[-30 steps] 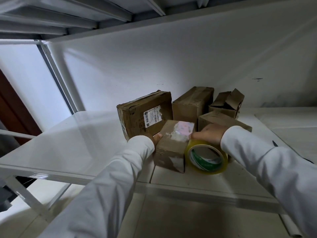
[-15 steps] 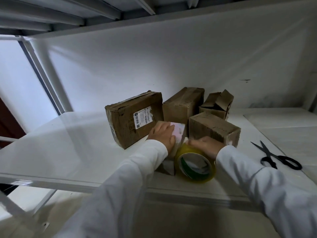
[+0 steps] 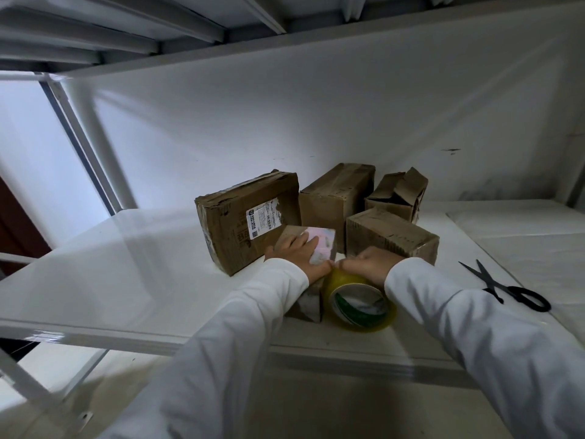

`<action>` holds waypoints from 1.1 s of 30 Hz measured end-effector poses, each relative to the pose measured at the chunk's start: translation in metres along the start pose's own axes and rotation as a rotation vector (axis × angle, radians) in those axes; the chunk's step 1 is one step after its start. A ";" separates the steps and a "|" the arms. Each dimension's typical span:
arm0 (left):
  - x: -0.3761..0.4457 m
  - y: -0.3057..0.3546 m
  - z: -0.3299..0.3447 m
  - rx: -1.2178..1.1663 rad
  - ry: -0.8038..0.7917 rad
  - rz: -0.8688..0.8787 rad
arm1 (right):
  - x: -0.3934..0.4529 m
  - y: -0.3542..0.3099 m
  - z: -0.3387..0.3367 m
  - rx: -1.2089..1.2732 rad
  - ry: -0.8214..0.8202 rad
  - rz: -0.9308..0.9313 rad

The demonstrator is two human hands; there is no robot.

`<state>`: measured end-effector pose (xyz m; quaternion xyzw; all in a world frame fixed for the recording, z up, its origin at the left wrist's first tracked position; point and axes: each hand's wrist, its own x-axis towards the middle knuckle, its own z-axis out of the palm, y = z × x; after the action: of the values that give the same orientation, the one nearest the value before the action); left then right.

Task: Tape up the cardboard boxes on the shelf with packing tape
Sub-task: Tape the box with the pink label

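The left hand (image 3: 299, 253) lies flat, fingers straight, pressing the top of the small box (image 3: 311, 270) near the front of the white shelf (image 3: 110, 267); the right hand (image 3: 368, 267) curls over the yellow tape roll (image 3: 361, 307), which stands on edge just right of that box with its hole facing the camera. Behind stand four more boxes: a labelled box (image 3: 240, 223) tilted at left, a tall box (image 3: 335, 198), a ribbed box (image 3: 391, 237), and an open-flapped box (image 3: 397, 194) whose contents cannot be seen. Scissors (image 3: 506, 286) lie well right, blades pointing toward the back.

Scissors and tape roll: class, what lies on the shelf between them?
Only the right sleeve crosses between scissors and tape roll on the shelf, head view.
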<state>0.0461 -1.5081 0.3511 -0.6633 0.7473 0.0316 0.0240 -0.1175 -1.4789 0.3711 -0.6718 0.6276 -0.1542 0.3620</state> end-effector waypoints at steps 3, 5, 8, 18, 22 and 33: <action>0.000 0.000 0.000 -0.017 -0.006 -0.017 | 0.000 0.000 -0.002 -0.085 0.031 -0.026; -0.001 0.000 0.000 -0.029 0.000 -0.024 | -0.001 0.001 -0.004 -0.127 0.048 -0.038; -0.001 -0.001 0.000 -0.032 0.012 -0.031 | -0.001 0.005 -0.006 -0.119 0.059 -0.045; -0.007 0.000 -0.011 -0.081 -0.108 -0.017 | 0.006 0.014 -0.011 -0.075 0.054 -0.034; -0.002 -0.001 -0.011 -0.055 -0.140 -0.011 | 0.004 0.018 -0.013 -0.035 0.052 -0.046; -0.004 0.006 -0.002 -0.087 -0.083 -0.076 | 0.011 0.024 -0.023 -0.118 0.130 -0.111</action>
<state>0.0405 -1.5033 0.3538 -0.6898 0.7178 0.0906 0.0272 -0.1490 -1.4952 0.3679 -0.7141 0.6197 -0.1801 0.2712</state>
